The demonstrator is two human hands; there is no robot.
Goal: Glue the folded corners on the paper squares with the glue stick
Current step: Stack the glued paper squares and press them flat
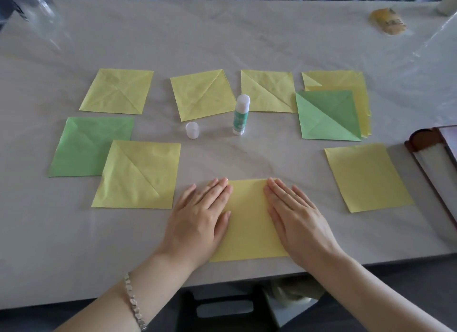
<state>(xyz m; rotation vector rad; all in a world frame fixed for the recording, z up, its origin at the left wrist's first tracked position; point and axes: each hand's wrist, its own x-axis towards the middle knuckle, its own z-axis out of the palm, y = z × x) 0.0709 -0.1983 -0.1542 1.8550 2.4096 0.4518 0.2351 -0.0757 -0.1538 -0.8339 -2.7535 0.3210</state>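
A yellow paper square (248, 220) lies near the table's front edge. My left hand (200, 213) presses flat on its left side, and my right hand (296, 215) presses flat on its right side, fingers straight. Behind them the glue stick (240, 115) stands upright and uncapped, with its clear cap (192, 130) standing to its left. Several folded yellow and green squares lie around: a yellow one (138, 175) at the left, a green one (90, 146) beyond it, a green one (327, 115) on a yellow stack at the right.
An unfolded-looking yellow square (367, 177) lies at the right. A brown-edged tray or book (435, 156) sits at the right edge. A yellow crumpled object (387, 21) lies at the back right. Clear plastic (32, 7) sits at the back left.
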